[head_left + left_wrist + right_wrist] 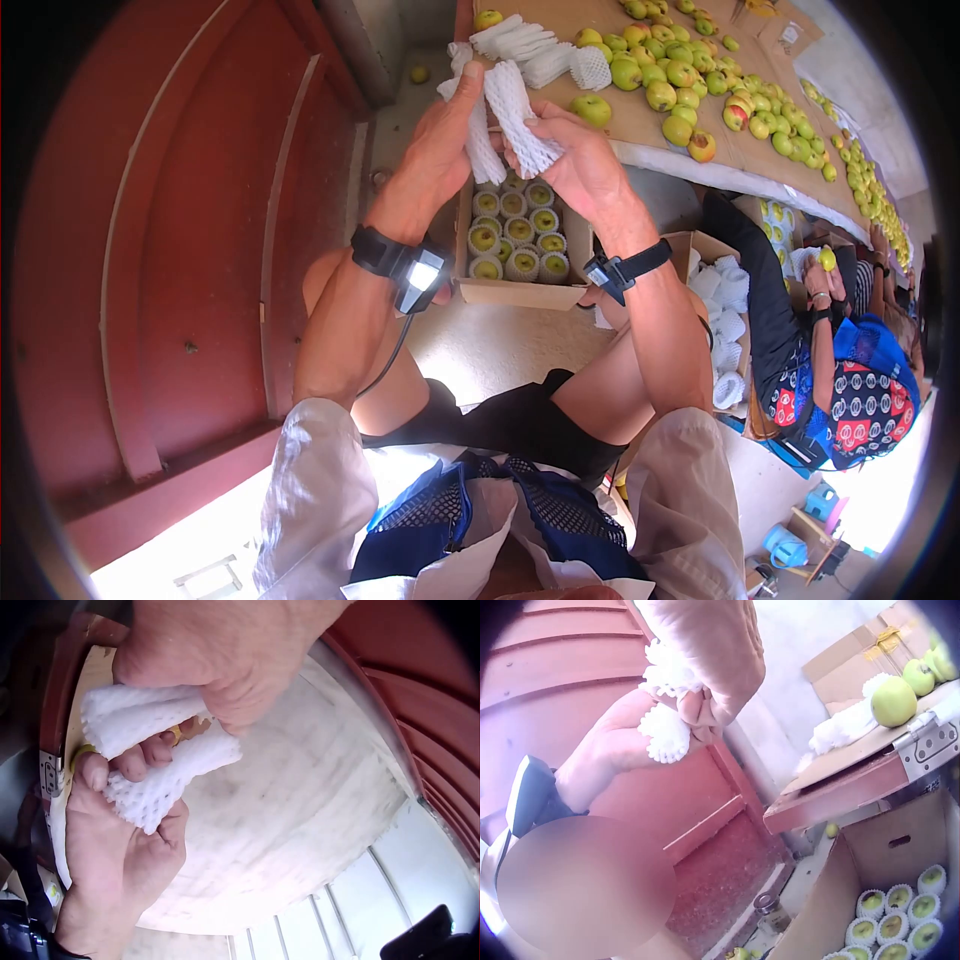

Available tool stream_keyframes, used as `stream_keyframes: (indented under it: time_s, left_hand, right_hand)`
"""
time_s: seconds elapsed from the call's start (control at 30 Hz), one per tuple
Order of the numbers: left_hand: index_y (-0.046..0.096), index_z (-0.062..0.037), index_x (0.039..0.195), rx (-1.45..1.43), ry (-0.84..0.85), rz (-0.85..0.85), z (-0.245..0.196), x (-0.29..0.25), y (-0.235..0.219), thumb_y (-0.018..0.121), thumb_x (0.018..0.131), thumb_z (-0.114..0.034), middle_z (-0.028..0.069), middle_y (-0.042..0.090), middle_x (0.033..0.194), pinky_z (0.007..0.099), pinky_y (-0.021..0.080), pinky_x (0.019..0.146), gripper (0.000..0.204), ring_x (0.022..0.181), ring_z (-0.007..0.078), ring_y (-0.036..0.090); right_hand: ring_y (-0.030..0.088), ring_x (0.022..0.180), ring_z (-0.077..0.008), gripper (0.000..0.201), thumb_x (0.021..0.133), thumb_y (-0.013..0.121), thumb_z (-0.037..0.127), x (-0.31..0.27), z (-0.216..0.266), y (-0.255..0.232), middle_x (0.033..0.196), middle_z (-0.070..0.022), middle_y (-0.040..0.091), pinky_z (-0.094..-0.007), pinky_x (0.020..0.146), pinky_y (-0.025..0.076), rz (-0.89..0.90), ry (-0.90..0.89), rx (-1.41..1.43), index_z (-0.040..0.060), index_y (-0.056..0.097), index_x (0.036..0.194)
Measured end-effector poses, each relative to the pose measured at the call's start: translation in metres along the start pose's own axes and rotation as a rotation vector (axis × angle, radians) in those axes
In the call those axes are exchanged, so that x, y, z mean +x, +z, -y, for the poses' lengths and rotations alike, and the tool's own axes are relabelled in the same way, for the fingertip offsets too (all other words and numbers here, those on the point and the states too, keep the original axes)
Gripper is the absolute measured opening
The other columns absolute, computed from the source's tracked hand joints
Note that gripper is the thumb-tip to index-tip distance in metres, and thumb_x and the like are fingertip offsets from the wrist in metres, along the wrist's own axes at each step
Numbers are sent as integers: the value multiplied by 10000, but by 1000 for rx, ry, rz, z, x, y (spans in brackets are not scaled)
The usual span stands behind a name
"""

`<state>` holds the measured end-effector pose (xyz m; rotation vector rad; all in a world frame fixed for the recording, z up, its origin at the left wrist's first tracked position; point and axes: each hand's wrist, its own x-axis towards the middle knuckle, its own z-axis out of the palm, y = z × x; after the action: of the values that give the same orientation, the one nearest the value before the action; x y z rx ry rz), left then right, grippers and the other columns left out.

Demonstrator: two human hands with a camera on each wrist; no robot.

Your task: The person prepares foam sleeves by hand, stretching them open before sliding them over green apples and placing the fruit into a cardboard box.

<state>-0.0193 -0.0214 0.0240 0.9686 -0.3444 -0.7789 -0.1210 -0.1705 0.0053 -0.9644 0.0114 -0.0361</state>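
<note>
My left hand and right hand are raised close together above an open carton. The right hand pinches a white foam fruit net between thumb and fingers. Another flattened foam net hangs beside it, gripped by the left hand. In the left wrist view, fingers of the right hand reach between the two nets, and the left hand comes in from above. Frilled net ends show between the hands in the right wrist view. The carton below holds apples in foam nets.
Loose green apples and a pile of foam nets lie on the cardboard-covered table. A box of nets stands at my right, near another person. A red door is on the left.
</note>
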Motion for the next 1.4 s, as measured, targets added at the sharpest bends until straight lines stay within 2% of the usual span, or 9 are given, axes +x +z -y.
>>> stream_keyframes:
  time_s: [0.17, 0.23, 0.43, 0.53, 0.67, 0.83, 1.07, 1.17, 1.4]
  left_hand:
    - [574, 18, 1233, 36, 2, -64, 4, 2, -1, 511, 1026, -563, 131, 675, 1024, 382, 571, 593, 620, 808, 235, 686]
    - [565, 22, 1246, 35, -8, -71, 6, 4, -1, 493, 1027, -577, 131, 675, 1028, 390, 570, 575, 642, 804, 230, 689]
    - [524, 30, 1305, 20, 28, -92, 9, 2, 3, 468, 1025, -603, 131, 656, 1108, 377, 592, 704, 694, 922, 220, 681]
    - [513, -32, 1361, 10, -1, -27, 9, 2, -1, 451, 1034, -593, 108, 617, 1252, 405, 556, 880, 652, 1150, 230, 615]
    - [533, -32, 1338, 27, 17, 23, 11, 2, 0, 523, 1022, -561, 96, 630, 1219, 395, 551, 847, 616, 1108, 213, 621]
    - [580, -27, 1266, 138, 10, 70, 12, 1, -3, 677, 979, -400, 74, 661, 1124, 382, 545, 790, 481, 1004, 198, 647]
    - [604, -3, 1193, 77, -84, -61, 14, 6, -9, 676, 936, -195, 94, 673, 1061, 385, 552, 819, 329, 973, 217, 663]
    - [604, 12, 1186, 69, -48, -88, 15, 7, -10, 670, 928, -167, 98, 678, 1035, 377, 550, 852, 321, 966, 221, 669]
    - [626, 27, 1147, 86, 64, -164, 16, 8, -13, 692, 908, -126, 98, 677, 1027, 361, 534, 889, 291, 961, 218, 667]
  right_hand:
    - [632, 880, -213, 223, 980, 553, 114, 3, -4, 6, 1037, -152, 669, -349, 820, 502, -89, 12, -2, -16, 567, 1160]
    - [644, 952, -220, 247, 959, 581, 100, 5, -7, -1, 1074, -125, 662, -363, 854, 516, -83, 22, 6, -24, 593, 1172]
    - [647, 935, -210, 211, 943, 594, 116, 8, -11, -7, 1051, -92, 655, -364, 789, 524, -100, 50, -51, 6, 615, 1122]
    - [643, 879, -197, 206, 936, 601, 137, 6, -8, -3, 1011, -84, 660, -344, 724, 494, -124, 61, -86, 20, 619, 1104]
    - [639, 884, -187, 154, 967, 568, 121, 7, -7, -7, 1027, -112, 657, -323, 778, 529, -143, 97, -94, -7, 603, 1046]
    - [648, 864, -176, 134, 964, 589, 145, 3, -4, -3, 1007, -85, 665, -311, 700, 503, -166, 109, -152, 30, 610, 1029]
    - [615, 784, -140, 150, 951, 637, 186, 0, -1, 3, 966, -57, 662, -268, 622, 447, -153, 186, -263, 52, 625, 1015]
    - [580, 758, -104, 300, 919, 659, 257, 0, -9, 1, 916, -63, 656, -262, 561, 406, -198, 175, -357, -2, 663, 1069]
    - [674, 949, -258, 508, 901, 684, 344, 11, -24, -1, 1059, -168, 699, -357, 816, 521, -314, -97, -903, -72, 625, 1187]
